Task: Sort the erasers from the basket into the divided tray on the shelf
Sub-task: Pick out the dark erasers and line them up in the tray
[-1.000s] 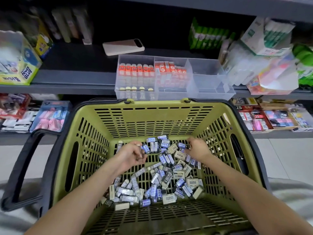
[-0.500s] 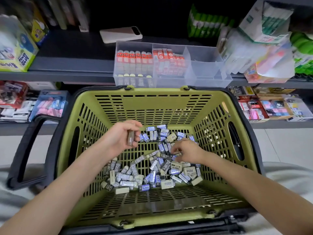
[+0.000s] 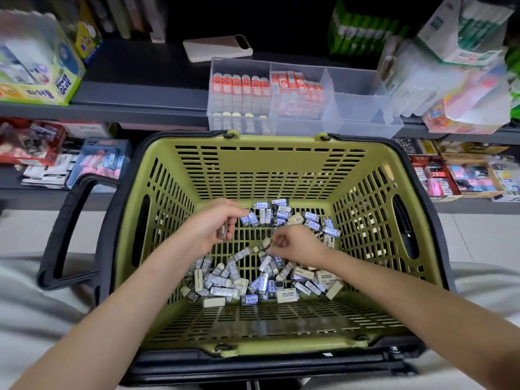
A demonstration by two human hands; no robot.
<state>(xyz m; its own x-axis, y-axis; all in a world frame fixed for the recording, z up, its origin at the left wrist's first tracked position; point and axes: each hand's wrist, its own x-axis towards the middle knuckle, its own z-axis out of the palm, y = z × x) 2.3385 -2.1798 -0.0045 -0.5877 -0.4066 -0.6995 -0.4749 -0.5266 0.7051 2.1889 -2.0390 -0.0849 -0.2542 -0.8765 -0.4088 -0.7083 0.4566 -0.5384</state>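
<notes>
Nearest you, both forearms reach in over the near rim of the basket (image 3: 253, 167). Your left hand (image 3: 209, 230), at about 10 o'clock from the middle of the basket floor, has its fingers curled round a small dark eraser (image 3: 222, 233) and holds it clear of the floor. Your right hand (image 3: 298, 244), just to its 3 o'clock side, pinches a pale eraser (image 3: 265, 243) between thumb and fingertips, low over the heap. The loose erasers (image 3: 253, 288) lie in two clumps: the larger toward 6 o'clock beneath your wrists, a smaller one at 1 o'clock by the far wall.

You look to be in the picking step, with plenty left to sort. Next, both hands need to rise over the far wall and carry to the divided tray (image 3: 363, 128) on the shelf (image 3: 140, 105) at 12 o'clock. Its left compartment holds orange-capped pieces and the middle holds red ones. The right-hand compartment (image 3: 354, 108) looks empty and seems the likely place for a new kind.

The basket's far wall stands between you and the tray, so lift well clear of it. Bagged goods (image 3: 439, 88) crowd the tray's 3 o'clock side. A phone (image 3: 216, 47) lies behind it at 11 o'clock, and a glue box (image 3: 36, 68) sits far off at 9 o'clock. The black handle (image 3: 63, 229) hangs outward at 9 o'clock, out of your path.
</notes>
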